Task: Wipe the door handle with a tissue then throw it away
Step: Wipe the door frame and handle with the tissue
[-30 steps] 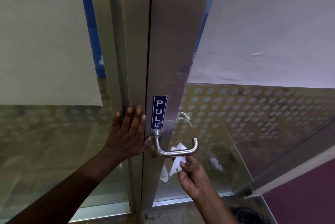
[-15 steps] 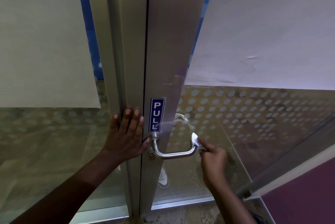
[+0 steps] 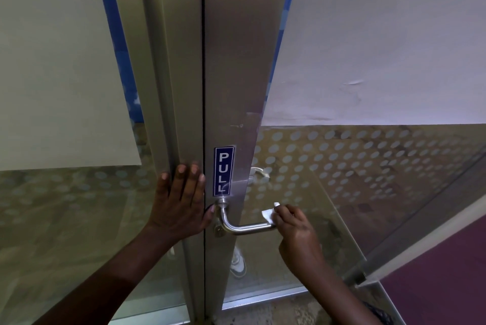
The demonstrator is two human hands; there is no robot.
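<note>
A brushed-steel lever door handle (image 3: 243, 228) sticks out of the metal door stile, just below a blue PULL sticker (image 3: 223, 171). My right hand (image 3: 295, 234) pinches a small white tissue (image 3: 268, 214) against the handle's free end on the right; the end itself is hidden under the tissue and fingers. My left hand (image 3: 178, 202) lies flat with fingers spread on the door frame (image 3: 181, 104), just left of the handle's base, and holds nothing.
Glass panels with a frosted dot pattern (image 3: 368, 161) flank the stile; the right one is the door leaf. A second handle (image 3: 260, 173) shows through the glass on the far side. A white shoe (image 3: 238, 263) is visible low behind the glass. Purple floor (image 3: 447, 280) lies at lower right.
My right hand rose from under the middle of the handle to its right end, carrying the tissue, and now rubs that end. The left hand stayed flat on the frame.
</note>
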